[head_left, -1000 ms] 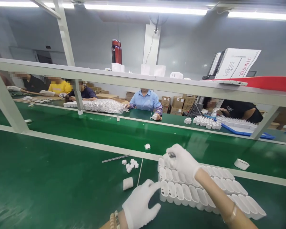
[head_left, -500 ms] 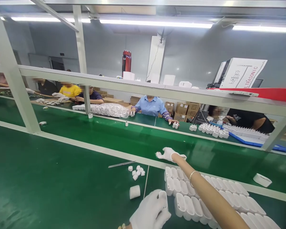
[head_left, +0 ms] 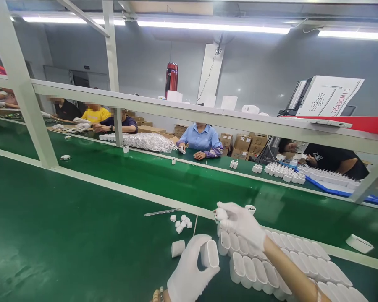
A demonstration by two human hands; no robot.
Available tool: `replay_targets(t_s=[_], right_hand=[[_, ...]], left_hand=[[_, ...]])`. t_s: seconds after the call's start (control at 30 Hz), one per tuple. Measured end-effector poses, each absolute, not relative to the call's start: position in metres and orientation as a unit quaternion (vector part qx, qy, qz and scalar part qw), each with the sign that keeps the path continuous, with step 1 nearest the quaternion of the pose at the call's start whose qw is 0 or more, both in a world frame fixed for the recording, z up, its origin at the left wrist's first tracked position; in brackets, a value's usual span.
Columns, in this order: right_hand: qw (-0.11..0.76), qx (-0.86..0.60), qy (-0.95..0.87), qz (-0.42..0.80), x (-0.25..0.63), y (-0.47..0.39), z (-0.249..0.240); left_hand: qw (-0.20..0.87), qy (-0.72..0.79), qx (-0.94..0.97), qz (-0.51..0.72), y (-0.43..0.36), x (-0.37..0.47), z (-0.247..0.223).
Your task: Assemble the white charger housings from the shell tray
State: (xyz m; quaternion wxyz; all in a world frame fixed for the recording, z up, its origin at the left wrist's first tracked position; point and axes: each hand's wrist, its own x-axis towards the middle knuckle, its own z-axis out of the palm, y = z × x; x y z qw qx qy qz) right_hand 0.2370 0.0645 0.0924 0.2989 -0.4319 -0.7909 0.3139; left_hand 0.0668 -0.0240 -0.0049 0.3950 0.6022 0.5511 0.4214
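My left hand (head_left: 185,270), in a white glove, is closed round a white oval plastic housing (head_left: 212,254) whose open end faces up towards me. Up and to the right of it, my gloved right hand (head_left: 243,225) pinches a small white part (head_left: 221,214) with a darker bit at its left end; the fingers hide its exact kind. Under the right hand and forearm stand rows of similar white housings (head_left: 237,268), open ends up. One more housing (head_left: 178,248) lies on its side left of my left hand.
Several small white pieces (head_left: 179,224) and a thin clear strip (head_left: 161,212) lie on the green bench. Past a pale rail runs a green belt (head_left: 145,178) with a white housing (head_left: 359,243) at right. A shelf post (head_left: 34,109) stands at left. Co-workers sit across.
My right hand has come back from the belt with the small white part. My left hand has raised and turned its housing. The co-worker in blue has drawn a hand back from white parts.
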Motion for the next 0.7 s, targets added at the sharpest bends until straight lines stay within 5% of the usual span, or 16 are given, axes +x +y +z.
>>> replay_targets(t_s=[0.33, 0.7], right_hand=[[0.204, -0.439, -0.836, 0.260, 0.267, -0.007, 0.050], [0.214, -0.361, -0.905, 0.066, 0.262, -0.018, 0.047]], left_hand=[[0.194, 0.506, 0.701, 0.464, -0.032, 0.061, -0.008], [0.185, 0.523, 0.722, 0.414, -0.032, 0.061, -0.011]])
